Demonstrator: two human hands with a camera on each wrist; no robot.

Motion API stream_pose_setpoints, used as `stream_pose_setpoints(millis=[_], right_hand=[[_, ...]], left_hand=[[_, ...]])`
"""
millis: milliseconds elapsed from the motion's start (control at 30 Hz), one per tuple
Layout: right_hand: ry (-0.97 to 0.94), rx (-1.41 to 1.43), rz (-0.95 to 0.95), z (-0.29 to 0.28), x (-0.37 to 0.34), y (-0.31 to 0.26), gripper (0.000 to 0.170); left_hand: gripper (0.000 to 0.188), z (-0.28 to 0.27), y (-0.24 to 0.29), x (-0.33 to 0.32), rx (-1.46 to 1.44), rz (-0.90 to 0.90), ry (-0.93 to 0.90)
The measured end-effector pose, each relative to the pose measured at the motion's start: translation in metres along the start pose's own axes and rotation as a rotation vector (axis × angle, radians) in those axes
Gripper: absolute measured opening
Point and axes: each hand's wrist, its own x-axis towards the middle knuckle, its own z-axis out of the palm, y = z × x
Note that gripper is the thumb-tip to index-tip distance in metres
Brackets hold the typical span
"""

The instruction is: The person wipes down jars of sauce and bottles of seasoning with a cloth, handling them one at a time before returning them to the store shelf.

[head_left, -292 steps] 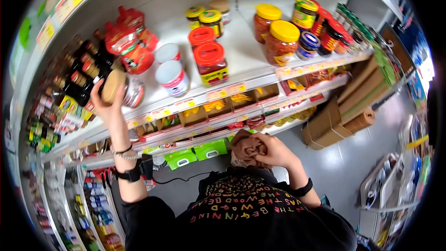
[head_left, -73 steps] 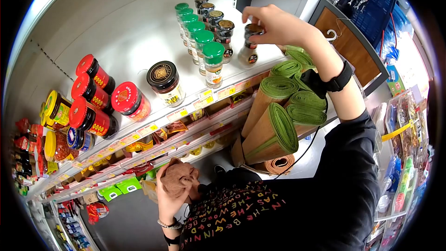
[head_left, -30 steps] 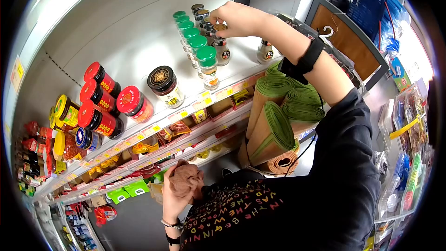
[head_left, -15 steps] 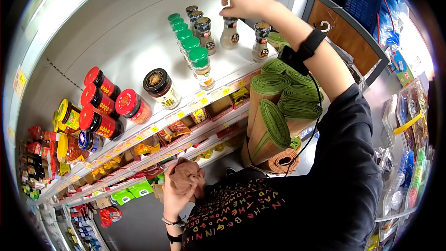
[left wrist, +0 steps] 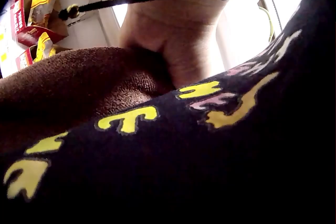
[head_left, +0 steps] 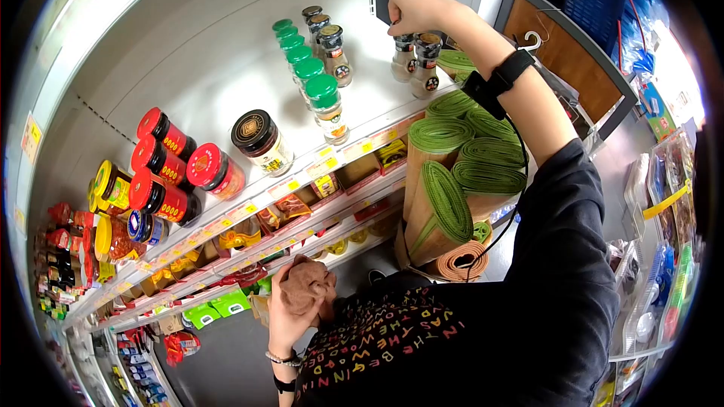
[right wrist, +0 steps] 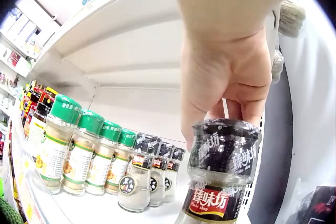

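Note:
In the head view my right hand (head_left: 424, 10) reaches over the shelf's right end, its fingers on the black cap of a spice jar (head_left: 402, 66). Close beside that jar, toward the front edge, stands a second black-capped jar (head_left: 426, 77). The right wrist view has a black-capped jar (right wrist: 212, 203) large in front, its lower part cut off, with my fingers going down behind its cap. My left hand (head_left: 285, 322) grips a bunched brown cloth (head_left: 308, 286) against the black shirt. In the left wrist view the cloth (left wrist: 79, 85) lies under the wrist.
Green-capped jars (head_left: 324, 102) and more black-capped jars (head_left: 334, 53) stand in two rows. A dark-lidded jar (head_left: 260, 139) and red-lidded jars (head_left: 215, 169) are further left. Rolled green mats (head_left: 445, 196) stand upright below the shelf's right end. A cable (head_left: 520, 181) hangs from the right wristband.
My right hand has taken the front jar of the black-capped row and moved it right, beside the jar placed near the edge earlier. The left hand keeps the cloth.

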Motion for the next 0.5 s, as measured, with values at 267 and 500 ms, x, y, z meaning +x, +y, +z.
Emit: stream_pose_setpoints(millis=[267,500], right_hand=[[-0.054,0.038,0.071,0.0008,0.0001,0.0030,0.030],[-0.065,0.014,0.077,0.0028,0.0016,0.0074,0.030]], left_hand=[[0.080,-0.0025,0.0010,0.0012,0.006,-0.027,-0.012],[0.081,-0.0013,0.0021,0.0058,0.023,0.012,-0.023]])
